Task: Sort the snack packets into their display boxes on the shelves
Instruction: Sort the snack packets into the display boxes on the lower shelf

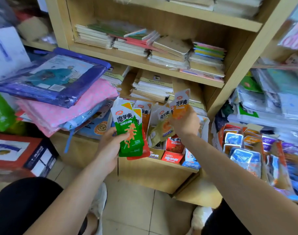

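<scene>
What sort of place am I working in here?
Probably a small shop selling stationery and snacks: wooden shelves stacked with exercise books, open display boxes of snack packets below them, and wrapped goods piled alongside.

Shelves (127, 59) hold notebooks (93, 37); display boxes (172, 157).

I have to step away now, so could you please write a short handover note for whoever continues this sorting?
Left hand grips a green packet with a red packet behind it.
Right hand pinches an orange packet, held up.
Done: the red box below is partly filled.
Left: drop each held packet into its matching box.
</scene>
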Action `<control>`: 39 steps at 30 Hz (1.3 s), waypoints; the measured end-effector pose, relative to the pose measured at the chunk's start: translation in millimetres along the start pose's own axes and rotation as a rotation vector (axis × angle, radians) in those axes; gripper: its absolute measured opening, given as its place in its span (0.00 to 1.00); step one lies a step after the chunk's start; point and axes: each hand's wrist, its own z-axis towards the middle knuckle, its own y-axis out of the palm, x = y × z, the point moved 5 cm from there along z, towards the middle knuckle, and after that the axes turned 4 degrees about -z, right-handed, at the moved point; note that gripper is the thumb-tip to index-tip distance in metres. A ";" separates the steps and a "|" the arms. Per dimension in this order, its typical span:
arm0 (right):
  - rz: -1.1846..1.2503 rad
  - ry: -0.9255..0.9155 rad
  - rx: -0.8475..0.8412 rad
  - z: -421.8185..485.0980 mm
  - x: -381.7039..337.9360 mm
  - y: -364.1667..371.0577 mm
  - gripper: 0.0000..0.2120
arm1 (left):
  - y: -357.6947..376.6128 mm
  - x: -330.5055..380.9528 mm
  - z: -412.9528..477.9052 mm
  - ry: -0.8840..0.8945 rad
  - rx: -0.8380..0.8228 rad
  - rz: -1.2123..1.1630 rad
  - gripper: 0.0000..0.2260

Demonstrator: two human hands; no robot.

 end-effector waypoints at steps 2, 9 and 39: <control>-0.005 -0.046 -0.001 0.0 -1.8 0.9 0.12 | 0.5 -0.6 0.5 -0.001 -0.008 0.010 0.11; 0.319 -0.017 -0.036 -2.3 11.9 -6.0 0.06 | 5.8 -2.9 1.4 -0.021 -0.068 -0.022 0.11; 0.133 -0.211 0.070 -54.2 69.9 -8.2 0.20 | 32.9 -19.2 0.5 -0.160 -0.217 -0.305 0.13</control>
